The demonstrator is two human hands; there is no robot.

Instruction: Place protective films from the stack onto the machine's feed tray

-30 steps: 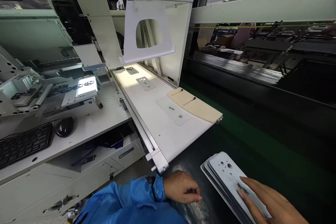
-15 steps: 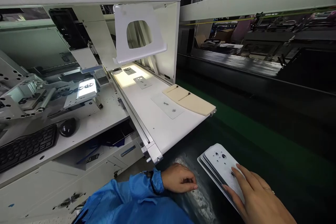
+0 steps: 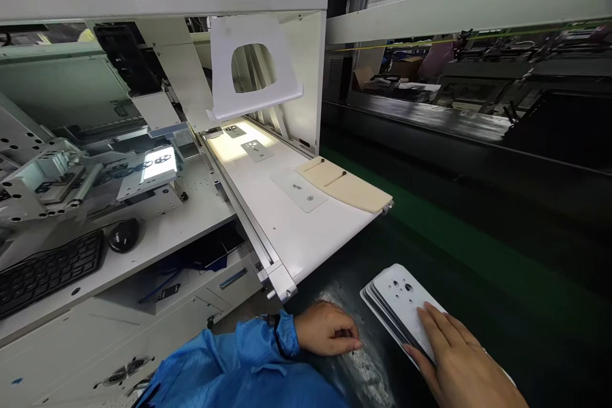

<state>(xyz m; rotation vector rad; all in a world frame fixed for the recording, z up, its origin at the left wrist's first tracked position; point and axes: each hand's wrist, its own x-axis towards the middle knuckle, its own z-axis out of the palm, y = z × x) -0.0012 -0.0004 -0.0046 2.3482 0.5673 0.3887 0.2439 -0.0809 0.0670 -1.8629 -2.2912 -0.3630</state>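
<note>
My right hand lies over a stack of white phone back covers with round camera holes at one end. Its fingers press on the top cover, and the thumb is against the stack's left side. My left hand rests closed at the dark surface to the left of the stack, fingers curled, with nothing visible in it. Beyond, a pale, see-through cover lies flat on a white conveyor belt. Farther along sits another cover, and one more is near the lit patch.
A beige guide plate is fixed along the belt's right side. Above the belt hangs a white bracket with a cut-out. At left are a mouse, a keyboard and a machine with a lit screen.
The covers on the belt have moved slightly away, toward the lit patch. My right hand has shifted a little left on the stack. My left hand stays in place.
</note>
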